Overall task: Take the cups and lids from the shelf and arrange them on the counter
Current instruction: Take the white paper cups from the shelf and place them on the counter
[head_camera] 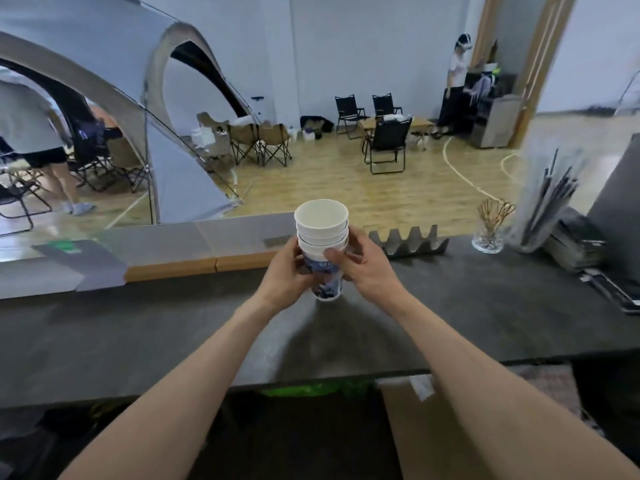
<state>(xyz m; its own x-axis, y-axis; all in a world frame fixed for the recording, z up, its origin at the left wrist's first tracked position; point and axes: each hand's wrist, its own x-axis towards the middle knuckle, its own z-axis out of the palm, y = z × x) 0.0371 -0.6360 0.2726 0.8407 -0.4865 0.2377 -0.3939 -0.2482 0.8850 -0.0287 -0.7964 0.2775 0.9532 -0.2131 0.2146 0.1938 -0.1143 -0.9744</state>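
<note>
A stack of nested paper cups [321, 223], white inside with a blue print on the outside, is held upright just above the dark counter [138, 334]. My left hand [284, 271] wraps the stack's left side and my right hand [363, 265] grips its right side, thumb across the front. The bottom of the stack shows below my hands. No lids are in view, and the shelf is out of sight.
A zigzag metal holder [408, 242], a glass of gold stirrers [490, 230] and a clear container of dark straws [547, 202] stand at the counter's back right. A cardboard box [433, 434] sits below the counter's front edge. Tent, folding chairs and people lie beyond.
</note>
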